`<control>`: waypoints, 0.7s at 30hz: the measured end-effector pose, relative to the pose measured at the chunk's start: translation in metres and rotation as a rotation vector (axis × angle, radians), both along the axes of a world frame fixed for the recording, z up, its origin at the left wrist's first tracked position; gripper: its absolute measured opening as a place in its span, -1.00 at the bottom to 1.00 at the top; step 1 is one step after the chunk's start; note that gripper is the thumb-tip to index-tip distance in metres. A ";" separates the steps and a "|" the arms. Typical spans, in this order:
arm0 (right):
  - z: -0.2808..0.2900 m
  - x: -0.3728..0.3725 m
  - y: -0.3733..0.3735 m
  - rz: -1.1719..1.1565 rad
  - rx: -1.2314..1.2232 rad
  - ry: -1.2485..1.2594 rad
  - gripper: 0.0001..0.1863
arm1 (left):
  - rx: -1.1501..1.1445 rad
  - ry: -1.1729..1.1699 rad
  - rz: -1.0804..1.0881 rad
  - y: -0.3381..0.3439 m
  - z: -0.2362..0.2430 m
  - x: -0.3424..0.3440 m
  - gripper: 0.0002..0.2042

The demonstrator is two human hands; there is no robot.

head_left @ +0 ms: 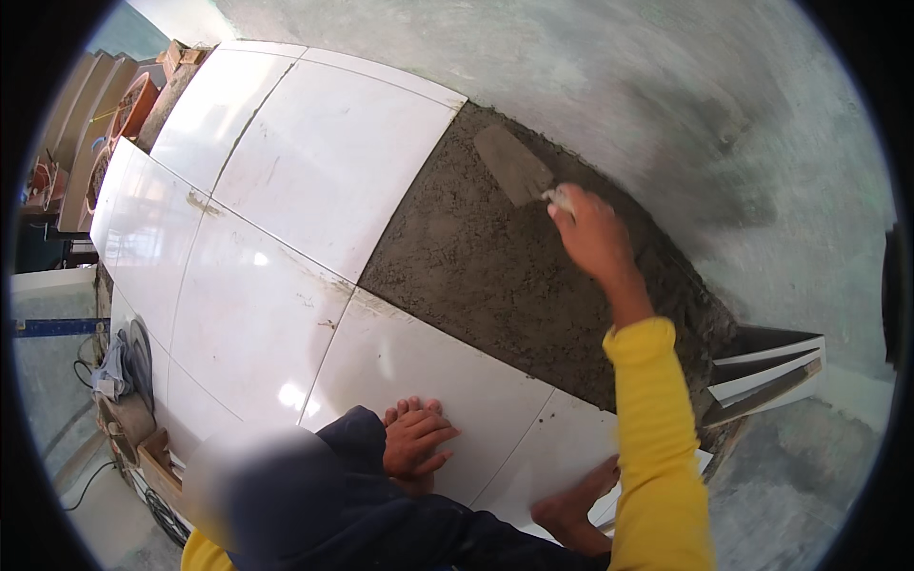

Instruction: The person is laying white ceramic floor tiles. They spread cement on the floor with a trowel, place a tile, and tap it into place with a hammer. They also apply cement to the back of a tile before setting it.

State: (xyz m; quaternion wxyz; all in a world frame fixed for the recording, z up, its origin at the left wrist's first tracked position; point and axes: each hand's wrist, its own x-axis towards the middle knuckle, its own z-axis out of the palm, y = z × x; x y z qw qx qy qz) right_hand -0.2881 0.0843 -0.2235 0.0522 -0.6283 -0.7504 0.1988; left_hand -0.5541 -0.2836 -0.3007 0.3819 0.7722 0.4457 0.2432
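Observation:
My right hand (598,233) is closed around the pale handle of a trowel (514,164). The trowel's flat grey blade lies against wet mortar (457,238), close to the wall. My left hand (419,445) rests over my bare foot (411,405), fingers apart, holding nothing. Large white tiles (333,143) border the mortar on its left and near sides. One tile (433,362) lies under my left hand and foot.
A grey-green plastered wall (705,114) rises along the mortar's far side. Cut tile pieces (766,376) lean at the right. Sandals (141,357), a wooden box (160,466) and an orange tub (135,107) stand along the left edge. My other foot (576,509) is at the near right.

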 end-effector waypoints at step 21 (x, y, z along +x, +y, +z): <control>0.048 0.190 0.082 0.266 -0.140 -0.448 -0.60 | -0.066 -0.024 -0.065 0.015 0.013 -0.001 -0.57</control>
